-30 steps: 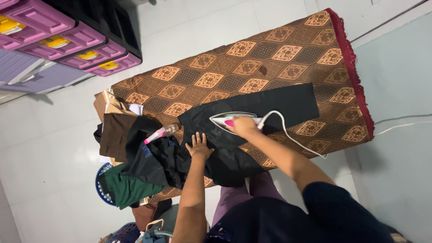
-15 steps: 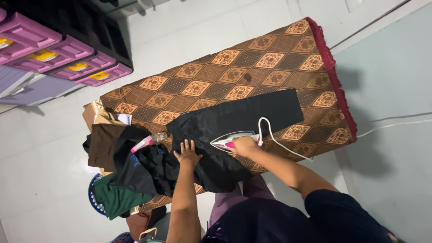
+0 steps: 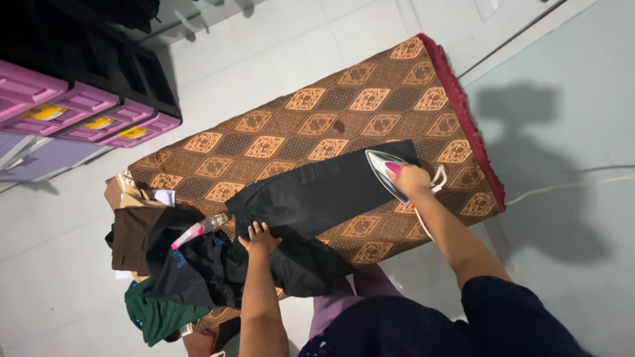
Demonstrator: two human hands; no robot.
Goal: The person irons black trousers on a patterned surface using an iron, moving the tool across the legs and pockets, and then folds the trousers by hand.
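Iron [image 3: 387, 168] sits on black trousers [image 3: 317, 198] spread over the patterned mat [image 3: 370, 99]; my right hand [image 3: 411, 178] grips it, left hand [image 3: 259, 239] presses flat, fingers spread. Pink drawers [image 3: 79, 112] with yellow labels stand upper left.

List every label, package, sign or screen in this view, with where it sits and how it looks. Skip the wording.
Yellow labels: three, one on the front of each pink drawer at upper left; small, oblong, print too small to tell.
Spray bottle: lying on the pile of clothes beside the left hand; slim, clear body, pink top.
No signs or screens in view.
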